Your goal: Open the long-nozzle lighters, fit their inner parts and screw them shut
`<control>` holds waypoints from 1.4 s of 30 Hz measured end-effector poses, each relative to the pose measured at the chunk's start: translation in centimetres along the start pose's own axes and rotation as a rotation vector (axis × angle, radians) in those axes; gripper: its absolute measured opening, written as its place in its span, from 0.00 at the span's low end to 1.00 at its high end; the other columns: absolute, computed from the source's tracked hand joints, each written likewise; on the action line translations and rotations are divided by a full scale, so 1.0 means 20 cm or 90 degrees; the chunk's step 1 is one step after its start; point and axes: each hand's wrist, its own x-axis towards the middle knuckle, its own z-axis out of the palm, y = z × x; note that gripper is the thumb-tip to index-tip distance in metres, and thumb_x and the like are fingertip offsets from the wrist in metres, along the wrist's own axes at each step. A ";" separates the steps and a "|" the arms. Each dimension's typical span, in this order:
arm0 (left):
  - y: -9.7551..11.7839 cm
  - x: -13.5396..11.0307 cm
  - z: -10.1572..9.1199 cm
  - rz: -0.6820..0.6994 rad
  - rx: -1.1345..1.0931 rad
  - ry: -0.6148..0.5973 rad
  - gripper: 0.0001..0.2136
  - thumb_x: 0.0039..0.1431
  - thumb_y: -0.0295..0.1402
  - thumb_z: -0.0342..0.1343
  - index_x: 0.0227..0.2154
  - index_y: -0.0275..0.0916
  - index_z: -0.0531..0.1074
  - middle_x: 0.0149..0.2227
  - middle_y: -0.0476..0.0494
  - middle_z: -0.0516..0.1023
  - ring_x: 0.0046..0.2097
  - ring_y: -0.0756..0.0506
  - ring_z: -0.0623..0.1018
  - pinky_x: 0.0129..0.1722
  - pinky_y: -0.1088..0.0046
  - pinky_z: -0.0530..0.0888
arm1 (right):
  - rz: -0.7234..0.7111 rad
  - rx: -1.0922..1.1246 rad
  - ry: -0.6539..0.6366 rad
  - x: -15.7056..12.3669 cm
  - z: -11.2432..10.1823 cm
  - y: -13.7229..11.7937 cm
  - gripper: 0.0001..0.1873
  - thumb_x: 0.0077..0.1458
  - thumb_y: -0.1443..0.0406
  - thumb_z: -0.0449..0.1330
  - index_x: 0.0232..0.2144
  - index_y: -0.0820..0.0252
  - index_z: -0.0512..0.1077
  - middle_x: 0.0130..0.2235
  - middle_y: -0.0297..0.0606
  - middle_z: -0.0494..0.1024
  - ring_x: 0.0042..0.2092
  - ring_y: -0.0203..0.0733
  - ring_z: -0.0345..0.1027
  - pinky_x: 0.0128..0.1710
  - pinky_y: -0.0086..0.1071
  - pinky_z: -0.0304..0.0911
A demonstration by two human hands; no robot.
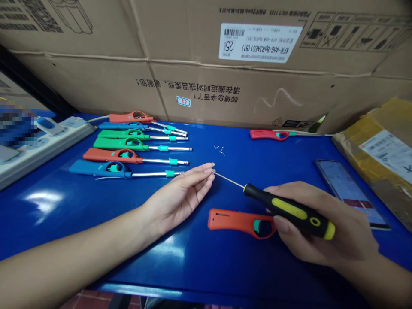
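My right hand [325,225] grips a black and yellow screwdriver [289,211] by its handle, with the thin shaft pointing left. My left hand [180,195] lies palm up, its fingertips pinched at the tip of the shaft, maybe on a tiny screw that I cannot make out. An orange lighter handle [238,221] with a teal trigger lies on the blue table [206,266], partly under my right hand. A few small white screws [220,149] lie further back.
Several long lighters [128,146] in orange, blue and green lie in a row at the left. Another red lighter [273,134] rests near the cardboard boxes [225,77]. A phone [347,189] and a yellow parcel [380,150] sit at the right, a power strip [41,141] at the left.
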 end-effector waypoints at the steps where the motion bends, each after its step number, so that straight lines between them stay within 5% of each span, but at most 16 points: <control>1: 0.00 0.00 0.00 0.001 -0.004 -0.006 0.10 0.63 0.14 0.55 0.38 0.29 0.80 0.34 0.42 0.83 0.32 0.52 0.84 0.35 0.82 0.84 | -0.027 -0.006 -0.020 0.00 0.00 0.00 0.15 0.51 0.66 0.67 0.43 0.52 0.75 0.34 0.36 0.85 0.30 0.44 0.80 0.29 0.32 0.78; 4: 0.01 0.00 0.00 0.008 -0.009 -0.027 0.11 0.63 0.14 0.54 0.38 0.31 0.79 0.33 0.43 0.83 0.31 0.53 0.84 0.35 0.83 0.83 | -0.067 -0.014 -0.036 0.00 0.01 0.01 0.18 0.56 0.68 0.63 0.49 0.56 0.72 0.35 0.39 0.84 0.29 0.41 0.80 0.28 0.31 0.77; 11: 0.00 -0.01 0.00 0.018 -0.017 -0.031 0.12 0.64 0.15 0.54 0.41 0.31 0.79 0.35 0.44 0.83 0.34 0.53 0.84 0.37 0.83 0.83 | 0.002 0.017 0.012 -0.04 0.02 0.03 0.20 0.55 0.68 0.63 0.51 0.56 0.73 0.35 0.39 0.83 0.31 0.42 0.79 0.26 0.32 0.75; 17: 0.00 -0.02 0.02 0.020 0.049 -0.058 0.08 0.67 0.29 0.57 0.42 0.30 0.80 0.45 0.35 0.83 0.44 0.47 0.84 0.47 0.77 0.82 | 0.138 0.102 0.172 -0.04 0.04 0.06 0.15 0.55 0.68 0.64 0.46 0.53 0.79 0.29 0.35 0.80 0.25 0.42 0.76 0.23 0.36 0.71; 19: 0.03 -0.02 0.01 0.047 0.172 -0.084 0.09 0.65 0.33 0.60 0.41 0.32 0.81 0.45 0.35 0.83 0.44 0.46 0.83 0.45 0.75 0.81 | 0.176 0.180 0.235 -0.01 0.03 0.08 0.11 0.57 0.67 0.64 0.42 0.54 0.80 0.25 0.34 0.78 0.21 0.41 0.72 0.18 0.36 0.68; 22: 0.08 -0.04 -0.03 0.192 0.602 -0.165 0.10 0.57 0.35 0.67 0.40 0.36 0.82 0.41 0.37 0.83 0.41 0.44 0.81 0.39 0.74 0.78 | 0.198 0.249 0.283 0.04 0.01 0.11 0.06 0.56 0.65 0.66 0.37 0.59 0.81 0.24 0.35 0.76 0.18 0.40 0.68 0.15 0.36 0.63; 26: 0.13 -0.06 -0.09 0.430 1.040 -0.303 0.19 0.50 0.39 0.71 0.47 0.44 0.82 0.46 0.40 0.80 0.49 0.39 0.78 0.51 0.68 0.73 | 0.215 0.312 0.364 0.09 -0.02 0.13 0.08 0.58 0.61 0.65 0.33 0.61 0.79 0.26 0.36 0.73 0.19 0.36 0.65 0.15 0.34 0.61; 32: 0.05 -0.06 -0.09 0.376 1.069 -0.471 0.20 0.53 0.37 0.70 0.49 0.43 0.80 0.47 0.42 0.79 0.47 0.42 0.78 0.50 0.70 0.72 | 0.271 0.378 0.222 0.07 -0.01 0.08 0.11 0.62 0.56 0.62 0.37 0.58 0.75 0.40 0.39 0.74 0.26 0.37 0.72 0.19 0.33 0.70; 42: -0.05 -0.03 -0.09 0.438 1.020 -0.455 0.14 0.51 0.37 0.72 0.41 0.42 0.83 0.42 0.42 0.80 0.45 0.42 0.78 0.48 0.68 0.72 | 0.194 0.459 -0.019 -0.01 0.06 -0.02 0.02 0.67 0.65 0.55 0.41 0.56 0.69 0.41 0.37 0.72 0.27 0.32 0.71 0.21 0.29 0.71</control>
